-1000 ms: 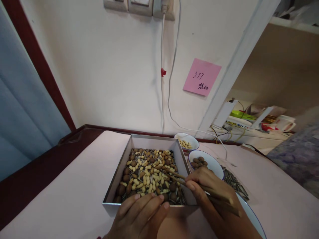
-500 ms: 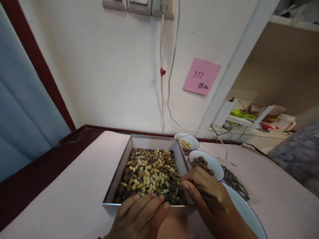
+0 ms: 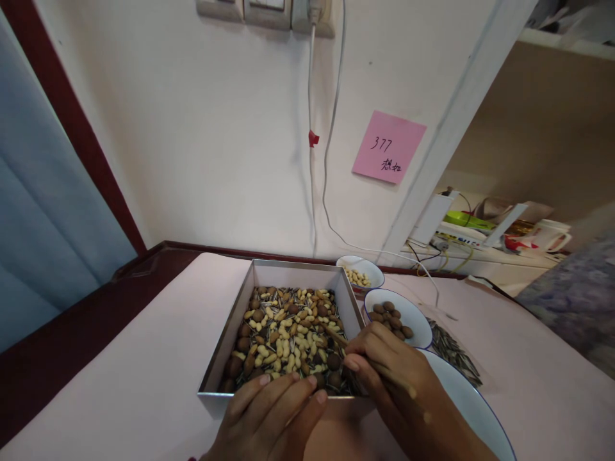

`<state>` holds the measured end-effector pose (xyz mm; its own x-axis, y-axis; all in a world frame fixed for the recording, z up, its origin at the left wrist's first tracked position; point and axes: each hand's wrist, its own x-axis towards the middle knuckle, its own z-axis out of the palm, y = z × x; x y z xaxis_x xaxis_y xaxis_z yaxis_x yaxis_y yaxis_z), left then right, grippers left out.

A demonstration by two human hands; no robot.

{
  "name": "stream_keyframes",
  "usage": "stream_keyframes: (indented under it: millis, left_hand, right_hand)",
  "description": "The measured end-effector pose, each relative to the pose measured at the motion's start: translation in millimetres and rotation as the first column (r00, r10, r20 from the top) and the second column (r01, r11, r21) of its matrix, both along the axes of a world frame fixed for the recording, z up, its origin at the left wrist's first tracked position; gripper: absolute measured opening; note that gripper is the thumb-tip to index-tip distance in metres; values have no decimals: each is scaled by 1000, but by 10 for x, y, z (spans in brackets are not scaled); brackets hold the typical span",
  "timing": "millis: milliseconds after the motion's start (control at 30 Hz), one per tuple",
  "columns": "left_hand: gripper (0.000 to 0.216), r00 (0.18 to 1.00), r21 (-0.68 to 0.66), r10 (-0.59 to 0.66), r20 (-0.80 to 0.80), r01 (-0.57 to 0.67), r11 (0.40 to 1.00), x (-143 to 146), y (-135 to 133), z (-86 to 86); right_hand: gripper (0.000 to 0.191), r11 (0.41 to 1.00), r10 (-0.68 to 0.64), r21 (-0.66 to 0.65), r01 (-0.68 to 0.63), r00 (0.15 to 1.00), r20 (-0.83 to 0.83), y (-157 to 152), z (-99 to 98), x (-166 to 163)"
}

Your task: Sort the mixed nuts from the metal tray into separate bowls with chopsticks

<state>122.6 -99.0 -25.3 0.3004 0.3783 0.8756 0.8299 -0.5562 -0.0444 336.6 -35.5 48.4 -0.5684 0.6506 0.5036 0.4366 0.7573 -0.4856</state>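
Observation:
A square metal tray [image 3: 259,274] holds a mix of peanuts, brown nuts and striped sunflower seeds [image 3: 288,336]. My left hand [image 3: 269,419] rests on the tray's near rim, fingers together and laid flat over the edge. My right hand [image 3: 394,378] is closed around brown wooden chopsticks [image 3: 336,335], whose tips poke into the mix at the tray's right side. Beside the tray, a white bowl [image 3: 417,320] holds brown nuts and a smaller bowl [image 3: 372,269] behind it holds peanuts.
A large white plate [image 3: 473,410] lies under my right wrist. Sunflower seeds [image 3: 451,355] are heaped to the right of the bowls. A white cable [image 3: 435,285] trails across the pink tabletop [image 3: 134,378]. A pink sticky note [image 3: 388,147] hangs on the wall.
My right hand has drawn the chopsticks back and lower, closer to the tray's near right corner. The left hand has stayed on the rim.

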Motion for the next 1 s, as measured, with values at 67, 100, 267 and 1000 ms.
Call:
stream_keyframes:
  millis: [67,100,267,1000]
  left_hand:
    - [20,1000,5,1,-1,-1,1000,0,-8,1]
    - [21,1000,10,-2,-1,2,1000,1,-18,4]
    - [18,1000,-73,0,20,1,997,18,-77,40]
    - [18,1000,-76,-13,16,14,997,13,-93,52]
  right_hand:
    - [23,1000,1,2,-1,1000,-5,10,-12,-8]
    - [23,1000,2,3,-2,1000,-8,15,-18,-13]
    - [25,1000,-1,3,1,1000,-28,15,-3,-11]
    - [24,996,-76,31,79,992,-103,-109,325,167]
